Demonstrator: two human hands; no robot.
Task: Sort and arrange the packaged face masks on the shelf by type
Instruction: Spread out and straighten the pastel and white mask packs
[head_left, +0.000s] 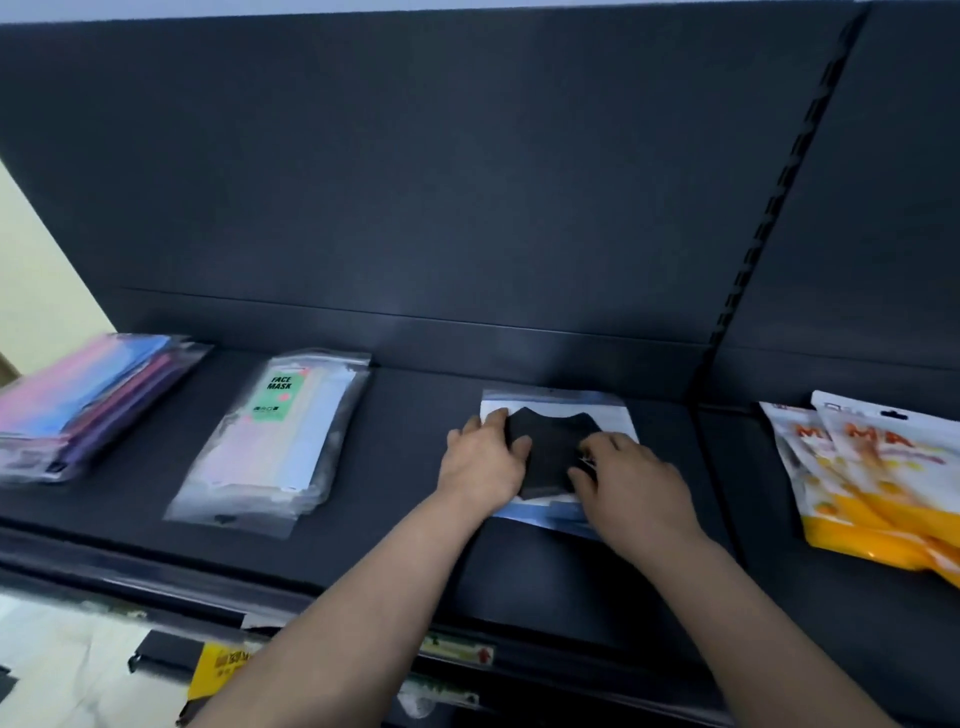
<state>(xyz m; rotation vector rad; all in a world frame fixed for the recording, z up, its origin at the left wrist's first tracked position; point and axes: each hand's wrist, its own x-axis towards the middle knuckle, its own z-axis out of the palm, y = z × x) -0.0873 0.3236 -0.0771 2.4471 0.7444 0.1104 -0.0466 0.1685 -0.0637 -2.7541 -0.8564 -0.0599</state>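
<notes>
A clear packet holding a black face mask (558, 434) lies flat on the dark shelf (405, 457), right of centre. My left hand (483, 460) rests on the packet's left side, fingers curled over its edge. My right hand (631, 486) presses on its right and front part. Both hands hold the packet against the shelf. To the left lies a pile of clear packets with pastel masks and a green "FACE MASK" label (270, 441). At the far left is a stack of pink, blue and purple mask packets (88, 400). Orange and white packets (872, 478) lie at the right.
The shelf has a tall dark back panel (415, 182) and a slotted upright (779, 208) dividing it from the right bay. Below the shelf's front edge (363, 597) are a yellow tag (223, 667) and white wrapped goods (62, 654).
</notes>
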